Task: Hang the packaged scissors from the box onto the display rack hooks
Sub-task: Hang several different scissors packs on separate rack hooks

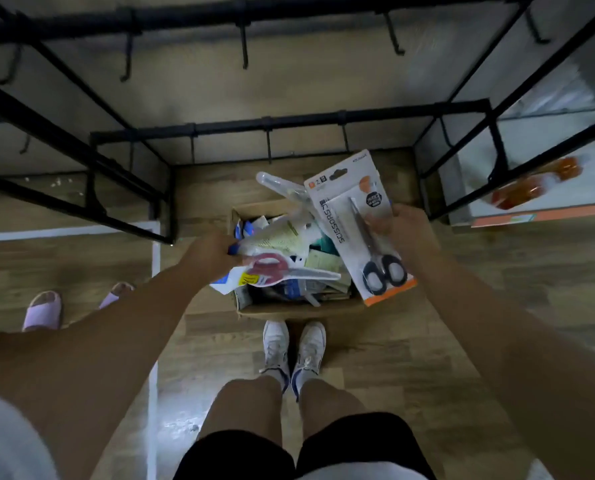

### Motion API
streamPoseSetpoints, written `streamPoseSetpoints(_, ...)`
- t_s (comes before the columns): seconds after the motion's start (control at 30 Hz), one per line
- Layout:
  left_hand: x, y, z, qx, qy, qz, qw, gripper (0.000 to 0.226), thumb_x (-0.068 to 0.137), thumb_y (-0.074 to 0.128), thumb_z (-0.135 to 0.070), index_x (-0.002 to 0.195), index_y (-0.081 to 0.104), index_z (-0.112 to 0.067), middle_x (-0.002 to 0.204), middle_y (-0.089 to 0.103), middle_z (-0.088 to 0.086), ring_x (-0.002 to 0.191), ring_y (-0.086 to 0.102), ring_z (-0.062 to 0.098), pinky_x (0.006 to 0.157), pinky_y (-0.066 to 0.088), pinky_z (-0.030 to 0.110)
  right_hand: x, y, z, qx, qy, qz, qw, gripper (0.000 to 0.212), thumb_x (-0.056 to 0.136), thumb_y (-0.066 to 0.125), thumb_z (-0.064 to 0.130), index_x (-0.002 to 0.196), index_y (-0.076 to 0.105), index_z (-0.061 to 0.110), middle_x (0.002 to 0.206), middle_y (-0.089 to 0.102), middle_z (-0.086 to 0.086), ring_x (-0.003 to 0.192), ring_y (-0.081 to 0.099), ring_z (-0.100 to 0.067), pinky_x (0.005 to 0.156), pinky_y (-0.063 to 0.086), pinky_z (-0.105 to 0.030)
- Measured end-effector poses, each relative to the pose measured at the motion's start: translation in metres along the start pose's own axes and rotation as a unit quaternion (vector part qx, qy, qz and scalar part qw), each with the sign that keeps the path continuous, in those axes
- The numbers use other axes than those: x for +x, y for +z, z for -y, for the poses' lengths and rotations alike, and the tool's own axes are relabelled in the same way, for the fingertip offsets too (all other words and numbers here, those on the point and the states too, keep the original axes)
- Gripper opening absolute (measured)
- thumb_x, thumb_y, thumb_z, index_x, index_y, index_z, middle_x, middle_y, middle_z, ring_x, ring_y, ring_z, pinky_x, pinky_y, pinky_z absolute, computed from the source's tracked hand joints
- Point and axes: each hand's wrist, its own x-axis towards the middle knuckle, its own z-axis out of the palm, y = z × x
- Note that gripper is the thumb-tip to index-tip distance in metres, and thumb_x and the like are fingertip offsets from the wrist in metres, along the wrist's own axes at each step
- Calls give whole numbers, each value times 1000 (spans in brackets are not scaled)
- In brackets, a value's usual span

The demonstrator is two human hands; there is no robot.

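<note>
Head view, looking down at a wooden floor. Cardboard box sits on the floor just ahead of the person's white sneakers, filled with mixed packaged items. Right hand grips a carded pack of black-handled scissors, thumb across the card face, fingers behind; the pack is raised above the box's right side, hang-hole end pointing away. Card is white with an orange bottom edge; printed "SCISSORS" runs lengthwise, with a "2" near the top; smaller print is unreadable. Left hand is curled around a second pack, red-handled scissors on a white-and-blue card with a yellow label, text illegible, held over the box's left edge. A clear blister pack sticks up from the box's far side. Black display rack stands beyond the box, its hooks bare. Another person's feet in pink slippers at the left.
</note>
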Motion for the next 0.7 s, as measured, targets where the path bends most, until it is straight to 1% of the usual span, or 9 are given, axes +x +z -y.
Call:
streamPoseSetpoints(0.03, -12, -15, -5, -16, 4, -14, 1000, 33, 82, 71, -30, 91, 66, 2, 79, 59, 17, 80, 54, 26, 61, 32, 31, -14, -6, 15, 9, -13, 2, 1000, 8, 81, 72, 17, 80, 66, 11, 82, 69, -8, 77, 66, -22, 73, 54, -34)
streamPoseSetpoints(0.1, -35, -45, -15, -23, 18, -37, 999, 31, 83, 71, -32, 73, 60, -5, 60, 47, 9, 69, 48, 24, 51, 29, 26, -40, -17, 45, 49, -52, 10, 997, 10, 84, 69, 10, 76, 62, 11, 66, 68, 0, 62, 64, -12, 62, 53, -25)
streamPoseSetpoints(0.17, -56, -72, -23, -56, 30, -66, 996, 31, 82, 72, -30, 69, 57, -6, 55, 39, 5, 59, 42, 22, 48, 26, 23, -67, -27, 74, 107, -89, 38, 990, 14, 88, 60, 1, 76, 59, 8, 51, 64, 8, 47, 60, -4, 47, 48, -17)
streamPoseSetpoints(0.23, -77, -95, -30, -95, 35, -98, 990, 31, 82, 73, -25, 64, 55, -7, 54, 42, 6, 51, 42, 15, 47, 28, 22, -87, -37, 93, 125, -123, 53, 983, 15, 90, 55, -2, 78, 58, 5, 48, 63, 9, 43, 59, -2, 43, 46, -14)
streamPoseSetpoints(0.33, -106, -122, -36, -195, 51, -129, 971, 30, 82, 72, -12, 58, 55, -16, 40, 49, -6, 36, 45, -1, 41, 33, 13, -106, -48, 116, 133, -180, 80, 971, 16, 88, 55, -3, 78, 62, 7, 59, 68, 5, 54, 65, -7, 58, 53, -23)
streamPoseSetpoints(0.47, -144, -155, -41, -295, 69, -157, 940, 22, 82, 70, -4, 66, 61, -17, 39, 55, -13, 37, 51, -5, 42, 37, 7, -121, -48, 145, 112, -215, 92, 966, 5, 85, 63, 7, 89, 66, 6, 84, 71, -9, 80, 68, -23, 81, 54, -37)
streamPoseSetpoints(0.53, -160, -171, -42, -331, 77, -172, 925, 20, 82, 70, -5, 68, 62, -17, 41, 59, -15, 40, 54, -6, 43, 40, 7, -129, -46, 157, 117, -248, 107, 956, 36, 66, 81, 31, 92, 71, 7, 101, 69, -19, 98, 65, -37, 92, 49, -50)
streamPoseSetpoints(0.6, -171, -187, -41, -359, 85, -179, 912, 18, 82, 70, -6, 70, 63, -17, 45, 62, -15, 43, 58, -4, 45, 44, 8, -135, -45, 168, 135, -273, 146, 941, 64, 40, 90, 46, 88, 74, 7, 102, 70, -19, 98, 65, -38, 88, 51, -47)
streamPoseSetpoints(0.7, -182, -210, -37, -396, 102, -186, 893, 13, 82, 70, -6, 75, 65, -17, 54, 67, -12, 53, 65, 4, 60, 53, 18, -149, -42, 189, 143, -285, 229, 919, 69, 29, 93, 42, 85, 73, 6, 89, 73, -12, 81, 70, -27, 69, 56, -34)
